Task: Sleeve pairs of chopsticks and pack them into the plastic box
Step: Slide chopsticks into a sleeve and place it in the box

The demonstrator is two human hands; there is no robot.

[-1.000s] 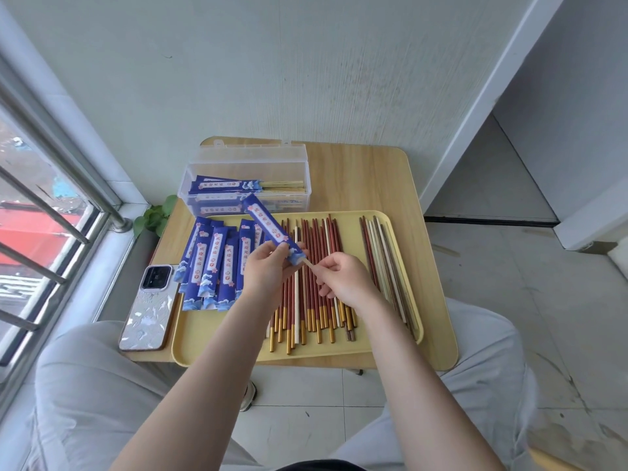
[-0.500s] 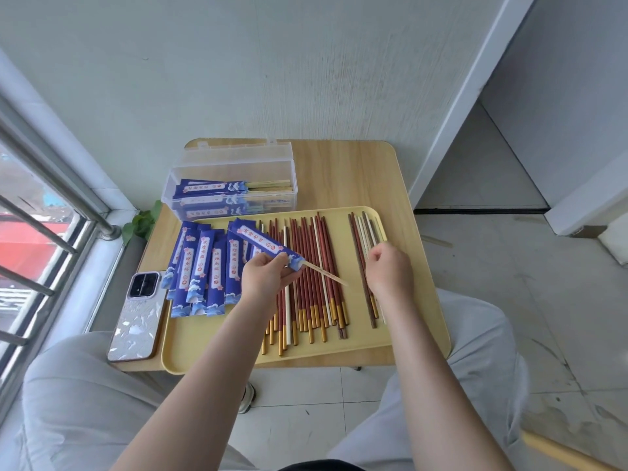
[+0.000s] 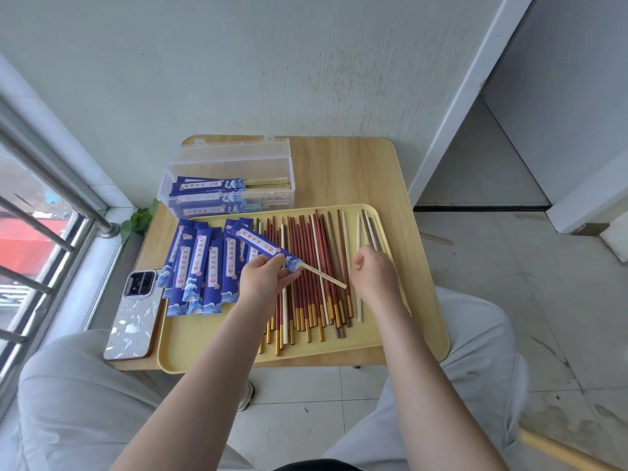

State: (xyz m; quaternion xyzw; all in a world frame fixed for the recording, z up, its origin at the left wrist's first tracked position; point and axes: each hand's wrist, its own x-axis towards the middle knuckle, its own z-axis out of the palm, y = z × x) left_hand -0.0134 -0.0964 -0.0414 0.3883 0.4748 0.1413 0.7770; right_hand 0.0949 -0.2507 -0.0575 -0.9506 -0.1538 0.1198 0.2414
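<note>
Left hand (image 3: 263, 277): fingers and thumb curled round the lower end of a blue sleeve (image 3: 263, 245), held above the yellow tray (image 3: 217, 348). One pale chopstick (image 3: 324, 276) sticks out of the sleeve's open end. Right hand (image 3: 375, 273): fingers curled down over the pale chopsticks (image 3: 365, 229) at the tray's right side; grip hidden, cannot tell. Loose red chopsticks (image 3: 306, 266) lie mid-tray, empty sleeves (image 3: 198, 266) left. Plastic box (image 3: 231, 164) behind, holding sleeved pairs

Bright, even daylight from the window (image 3: 40, 253) on the left; soft shadows, wide-angle bending at the edges.
</note>
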